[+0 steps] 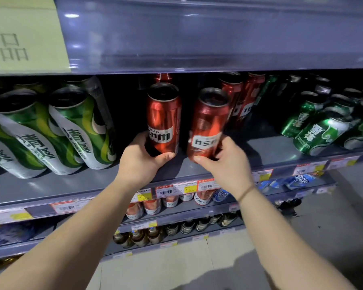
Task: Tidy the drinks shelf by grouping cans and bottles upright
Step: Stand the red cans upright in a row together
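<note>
Two red cans (164,118) upright in both hands (140,162)

head cam | faces forward-down | close to shelf (270,147)

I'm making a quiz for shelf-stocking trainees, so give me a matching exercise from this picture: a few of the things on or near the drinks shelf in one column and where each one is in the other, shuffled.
Things:
1. red metal can with white label in the left hand
2. red metal can in the right hand
3. tall green-and-white cans
4. short dark green cans

Places:
A. far right of the shelf
B. far left of the shelf
C. centre, right of the pair
D. centre, left of the pair

Pairs: 1-D, 2-C, 3-B, 4-A
</note>
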The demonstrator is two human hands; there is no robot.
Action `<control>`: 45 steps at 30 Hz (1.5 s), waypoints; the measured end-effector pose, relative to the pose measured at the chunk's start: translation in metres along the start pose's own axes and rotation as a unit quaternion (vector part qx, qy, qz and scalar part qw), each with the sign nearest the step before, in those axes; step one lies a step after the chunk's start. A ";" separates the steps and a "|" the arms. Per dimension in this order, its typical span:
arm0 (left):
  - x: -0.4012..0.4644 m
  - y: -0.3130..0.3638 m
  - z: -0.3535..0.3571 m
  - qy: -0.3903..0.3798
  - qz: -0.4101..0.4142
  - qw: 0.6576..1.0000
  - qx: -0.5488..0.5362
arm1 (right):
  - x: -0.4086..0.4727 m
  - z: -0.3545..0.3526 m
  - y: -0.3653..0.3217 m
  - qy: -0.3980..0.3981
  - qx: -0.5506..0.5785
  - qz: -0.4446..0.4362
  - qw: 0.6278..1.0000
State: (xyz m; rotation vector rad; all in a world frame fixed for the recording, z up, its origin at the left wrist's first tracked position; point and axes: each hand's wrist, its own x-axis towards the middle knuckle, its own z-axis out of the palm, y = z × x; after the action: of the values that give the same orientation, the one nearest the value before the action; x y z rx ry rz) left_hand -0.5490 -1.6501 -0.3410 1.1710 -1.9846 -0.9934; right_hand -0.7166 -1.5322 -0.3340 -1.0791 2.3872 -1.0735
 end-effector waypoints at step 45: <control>-0.001 -0.005 0.004 0.011 -0.004 1.000 -0.029 | 0.119 -0.033 0.030 0.067 0.136 0.032 0.988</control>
State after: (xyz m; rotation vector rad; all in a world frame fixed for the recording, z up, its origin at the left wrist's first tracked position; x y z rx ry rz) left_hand -0.5500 -1.6499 -0.3479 1.1538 -1.9227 -1.0315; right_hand -0.8294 -1.5903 -0.3310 -0.8545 2.2696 -1.4398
